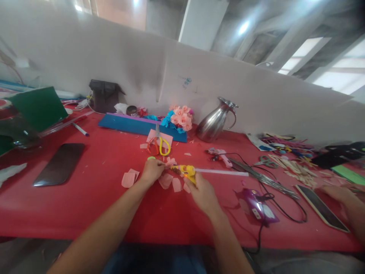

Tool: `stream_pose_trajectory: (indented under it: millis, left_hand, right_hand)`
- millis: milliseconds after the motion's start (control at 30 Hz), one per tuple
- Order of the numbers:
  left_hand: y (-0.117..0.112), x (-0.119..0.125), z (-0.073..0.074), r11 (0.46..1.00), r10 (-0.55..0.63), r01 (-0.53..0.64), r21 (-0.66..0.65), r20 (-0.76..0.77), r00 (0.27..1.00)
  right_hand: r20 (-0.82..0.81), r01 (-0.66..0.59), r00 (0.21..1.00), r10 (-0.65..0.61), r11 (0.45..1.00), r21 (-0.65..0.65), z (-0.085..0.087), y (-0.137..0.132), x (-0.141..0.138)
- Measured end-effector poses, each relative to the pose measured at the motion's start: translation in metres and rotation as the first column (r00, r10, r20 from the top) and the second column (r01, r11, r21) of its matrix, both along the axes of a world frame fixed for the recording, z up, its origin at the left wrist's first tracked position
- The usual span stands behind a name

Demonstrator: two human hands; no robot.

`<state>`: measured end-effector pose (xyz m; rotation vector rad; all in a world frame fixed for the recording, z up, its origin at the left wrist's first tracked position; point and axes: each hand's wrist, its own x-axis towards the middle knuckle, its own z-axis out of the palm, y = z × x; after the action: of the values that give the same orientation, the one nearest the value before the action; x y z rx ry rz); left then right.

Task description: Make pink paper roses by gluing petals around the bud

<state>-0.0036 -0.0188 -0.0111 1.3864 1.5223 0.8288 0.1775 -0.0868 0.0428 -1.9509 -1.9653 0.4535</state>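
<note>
Fingers: right (195, 182) grip glue gun (186, 170), left (158, 164) pinch petal (170, 162).

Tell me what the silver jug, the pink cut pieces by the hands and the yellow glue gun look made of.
Silver pot-bellied jug: polished metal, probably stainless steel, given its bright mirror-like highlights. Pink cut pieces: thin matte sheet, paper or foam; too blurred to tell. Yellow glue gun: likely moulded plastic, smooth and opaque.

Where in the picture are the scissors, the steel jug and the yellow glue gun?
scissors (157, 138), head view, at the pivot.
jug (211, 125), head view, on its belly.
glue gun (186, 171), head view, on the yellow body.
</note>
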Motion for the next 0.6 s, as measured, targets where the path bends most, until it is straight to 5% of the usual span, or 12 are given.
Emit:
stream_pose_trajectory:
  millis: [600]
  left_hand:
    - [0.002, -0.002, -0.001, 0.999, -0.012, 0.014, 0.032, -0.037, 0.999]
  right_hand:
    - [0.062, 0.010, 0.998, -0.013, 0.999, 0.037, -0.006, 0.002, -0.009]
